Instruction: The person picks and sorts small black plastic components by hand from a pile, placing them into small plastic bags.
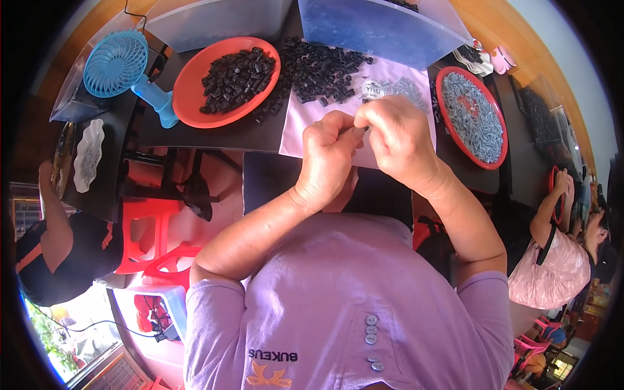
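My left hand (328,153) and my right hand (400,140) meet above the near part of a pink cloth (297,127), both closed in a pinch. A tiny dark bit shows between their fingertips, too small to make out; the curled fingers cover the rest. Just beyond my hands, a pile of small black plastic pieces (325,68) spreads over the cloth and the table. To its right lies a small heap of silvery screw-like parts (409,91), partly behind my right hand.
An orange-red bowl (184,97) of black pieces stands left, beside a blue fan (117,65). A red tray (448,123) of silvery parts stands right. Clear plastic bins (383,32) line the back. Other people (549,266) sit on both sides; red stools (149,227) stand at left.
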Tool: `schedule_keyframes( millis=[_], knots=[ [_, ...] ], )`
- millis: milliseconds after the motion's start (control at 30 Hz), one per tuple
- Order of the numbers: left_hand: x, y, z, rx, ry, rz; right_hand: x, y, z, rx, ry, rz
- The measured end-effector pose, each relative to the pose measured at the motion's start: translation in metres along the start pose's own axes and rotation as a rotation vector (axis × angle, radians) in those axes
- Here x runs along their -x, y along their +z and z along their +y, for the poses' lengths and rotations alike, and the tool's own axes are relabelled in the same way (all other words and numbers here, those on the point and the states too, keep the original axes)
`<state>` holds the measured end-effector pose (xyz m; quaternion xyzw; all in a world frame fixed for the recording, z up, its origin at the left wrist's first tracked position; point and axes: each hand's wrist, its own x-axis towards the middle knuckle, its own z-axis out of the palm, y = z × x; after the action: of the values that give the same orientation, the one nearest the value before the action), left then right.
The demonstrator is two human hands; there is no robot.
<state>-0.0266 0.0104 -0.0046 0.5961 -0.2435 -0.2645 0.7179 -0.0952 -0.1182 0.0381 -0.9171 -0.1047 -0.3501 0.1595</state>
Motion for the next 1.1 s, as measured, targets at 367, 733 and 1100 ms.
schedule_keyframes(
  millis=[367,733,1100],
  knots=[
    [0.000,0.008,-0.001,0.057,0.059,0.064,0.008,0.014,0.003,0.062,-0.059,0.084],
    [0.006,0.010,0.012,0.274,-0.082,0.170,0.020,0.040,-0.019,0.252,-0.007,0.291],
    [0.006,0.006,0.016,0.404,-0.120,0.275,0.008,0.052,-0.017,0.191,-0.099,0.392]
  ],
)
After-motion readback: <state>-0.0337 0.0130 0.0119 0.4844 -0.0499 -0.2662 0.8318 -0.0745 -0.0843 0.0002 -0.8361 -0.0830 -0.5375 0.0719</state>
